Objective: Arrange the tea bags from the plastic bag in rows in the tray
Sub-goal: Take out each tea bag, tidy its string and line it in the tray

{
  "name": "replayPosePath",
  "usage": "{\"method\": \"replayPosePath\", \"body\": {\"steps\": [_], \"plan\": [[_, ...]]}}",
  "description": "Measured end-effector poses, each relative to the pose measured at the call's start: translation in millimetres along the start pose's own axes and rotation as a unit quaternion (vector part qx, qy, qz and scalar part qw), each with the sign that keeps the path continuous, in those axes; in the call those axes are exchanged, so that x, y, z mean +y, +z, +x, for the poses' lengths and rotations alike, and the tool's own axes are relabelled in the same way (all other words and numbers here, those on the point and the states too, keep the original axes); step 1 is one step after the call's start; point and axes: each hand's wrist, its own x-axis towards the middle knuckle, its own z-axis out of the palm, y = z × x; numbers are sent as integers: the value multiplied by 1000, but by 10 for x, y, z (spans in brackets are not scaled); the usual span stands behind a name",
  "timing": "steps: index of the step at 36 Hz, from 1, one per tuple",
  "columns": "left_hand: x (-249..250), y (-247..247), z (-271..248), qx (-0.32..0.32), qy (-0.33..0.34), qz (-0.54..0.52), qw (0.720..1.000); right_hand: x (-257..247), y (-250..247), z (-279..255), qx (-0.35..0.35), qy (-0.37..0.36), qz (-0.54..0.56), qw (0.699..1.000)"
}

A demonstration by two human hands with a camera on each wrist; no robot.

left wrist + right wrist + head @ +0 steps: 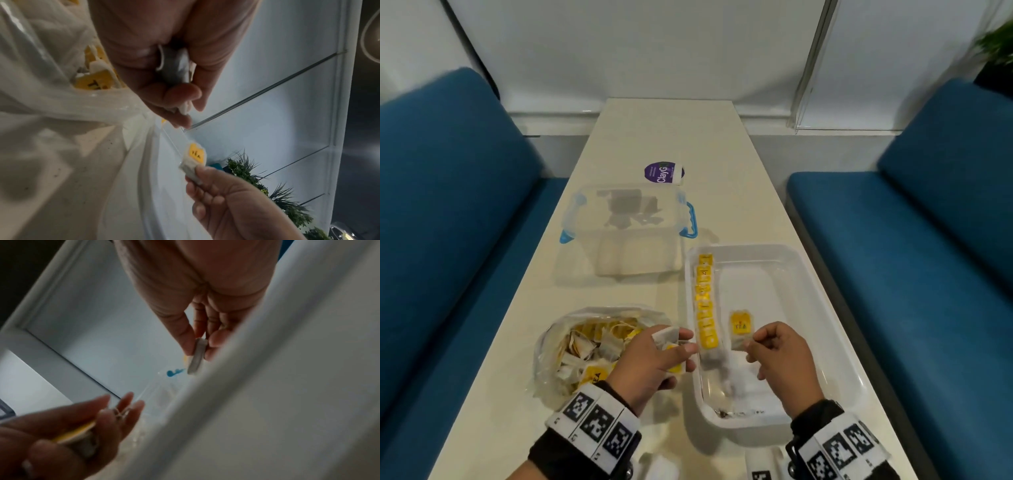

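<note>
Your right hand (779, 356) pinching one tea bag (740, 328) over the tray (835, 322), label reads "TEA", your left hand (654, 359) gripping more by the plastic bag (558, 342), only your head view shows the yellow row (704, 301), a "ClayGo" bottle (664, 173) on the counter (667, 130).

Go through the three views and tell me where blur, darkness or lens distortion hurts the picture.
Head view: evenly lit, wide-angle bending of the table edges, slight blur on the left hand. Left wrist view: sharp enough to read the tea bag label, walls strongly curved. Right wrist view: dim and soft, with the tray rim a blurred band hiding part of the right hand.
</note>
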Motion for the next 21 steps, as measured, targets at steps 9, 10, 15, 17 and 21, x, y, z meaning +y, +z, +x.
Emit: {"method": "replayPosePath", "body": {"steps": [9,10,15,17,21], "plan": [[-33,58,27,-34,-18,57,998,138,146,60,-72,36,-121,989],[-37,75,40,-36,-19,67,997,142,167,75,-82,35,-131,987],[-42,118,73,-18,-33,83,996,172,274,135,-114,41,-180,976],[-48,117,81,-14,-32,88,996,177,323,141,-117,37,-196,973],[-48,125,96,-11,-34,89,995,189,365,124,-126,24,-223,966]]}}
